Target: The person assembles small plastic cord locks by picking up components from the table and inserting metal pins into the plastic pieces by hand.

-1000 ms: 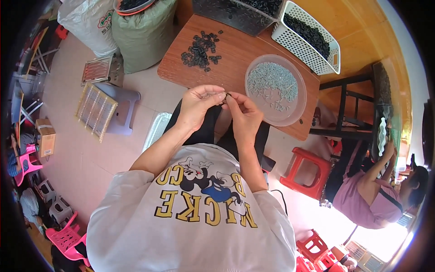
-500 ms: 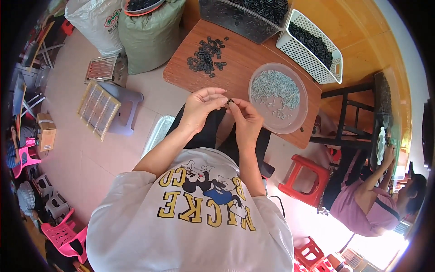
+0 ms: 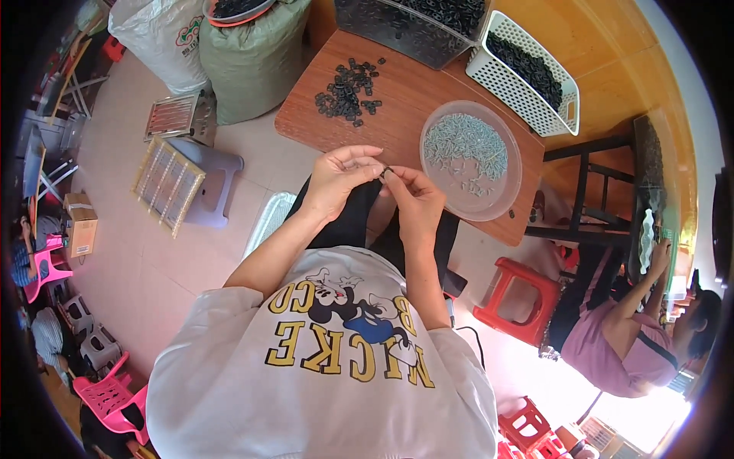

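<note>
Above my lap, near the table's front edge, a small black plastic piece [image 3: 384, 173] is pinched between both hands. My left hand [image 3: 336, 183] closes thumb and fingertips on it from the left. From the right, my right hand [image 3: 418, 200] pinches the same piece; my fingers hide most of its shape. Just beyond the hands on the brown table [image 3: 394, 99] lies a loose heap of small black plastic pieces [image 3: 348, 92]. To the right stands a round translucent tub [image 3: 514, 164] holding many small silvery screws [image 3: 468, 145], close to my right hand.
A dark clear-walled bin [image 3: 405, 34] and a white perforated basket [image 3: 527, 103], both full of black pieces, stand at the back. Stuffed sacks [image 3: 252, 73] and a stool [image 3: 222, 180] are on the left. At right are a red stool [image 3: 520, 302] and a seated person [image 3: 619, 344].
The view has shifted slightly. Both hands keep pinching the black piece in nearly the same place, with only small finger movement.
</note>
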Available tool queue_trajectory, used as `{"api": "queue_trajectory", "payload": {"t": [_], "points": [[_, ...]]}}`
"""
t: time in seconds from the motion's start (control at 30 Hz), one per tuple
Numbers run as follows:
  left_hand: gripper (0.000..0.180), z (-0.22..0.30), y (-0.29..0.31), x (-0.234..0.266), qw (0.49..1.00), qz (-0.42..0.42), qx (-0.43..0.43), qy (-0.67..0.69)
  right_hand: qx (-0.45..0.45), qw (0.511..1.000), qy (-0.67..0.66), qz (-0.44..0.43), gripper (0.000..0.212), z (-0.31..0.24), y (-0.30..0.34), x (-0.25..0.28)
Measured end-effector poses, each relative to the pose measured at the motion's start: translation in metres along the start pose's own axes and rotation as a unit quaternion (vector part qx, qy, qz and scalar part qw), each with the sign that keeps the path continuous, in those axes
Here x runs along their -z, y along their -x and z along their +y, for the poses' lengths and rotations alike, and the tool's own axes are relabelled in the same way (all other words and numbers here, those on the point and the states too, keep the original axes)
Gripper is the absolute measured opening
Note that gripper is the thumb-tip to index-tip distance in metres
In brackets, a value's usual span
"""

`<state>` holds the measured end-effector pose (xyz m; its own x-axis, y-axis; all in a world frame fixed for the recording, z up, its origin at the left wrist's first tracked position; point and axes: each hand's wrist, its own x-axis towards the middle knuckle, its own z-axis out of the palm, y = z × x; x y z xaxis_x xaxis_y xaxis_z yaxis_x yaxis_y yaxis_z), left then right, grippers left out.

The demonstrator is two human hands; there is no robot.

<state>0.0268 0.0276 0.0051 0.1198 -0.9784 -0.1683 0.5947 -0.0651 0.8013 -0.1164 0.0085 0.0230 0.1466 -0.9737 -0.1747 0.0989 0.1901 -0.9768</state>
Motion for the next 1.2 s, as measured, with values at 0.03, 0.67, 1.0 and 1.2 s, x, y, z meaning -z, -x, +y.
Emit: {"api": "queue_trajectory", "payload": {"t": [0.03,0.67,1.0,1.2], "points": [[0.028,0.001,0.0,0.0,1.0,-0.008,0.003,-0.009,0.001,1.0,-0.001,-0.001,0.014,0.0,0.0,0.0],[0.036,0.003,0.004,0.011,0.995,0.002,0.05,-0.091,0.026,0.996,0.082,0.019,0.014,0.009,0.008,-0.009],[0.036,0.01,-0.006,0.024,0.992,-0.021,0.075,-0.104,0.006,0.998,0.057,0.009,0.013,0.012,0.006,-0.002],[0.025,0.047,-0.08,0.052,0.862,0.024,-0.156,-0.481,0.031,0.999,0.017,0.022,0.012,0.008,0.001,0.007]]}}
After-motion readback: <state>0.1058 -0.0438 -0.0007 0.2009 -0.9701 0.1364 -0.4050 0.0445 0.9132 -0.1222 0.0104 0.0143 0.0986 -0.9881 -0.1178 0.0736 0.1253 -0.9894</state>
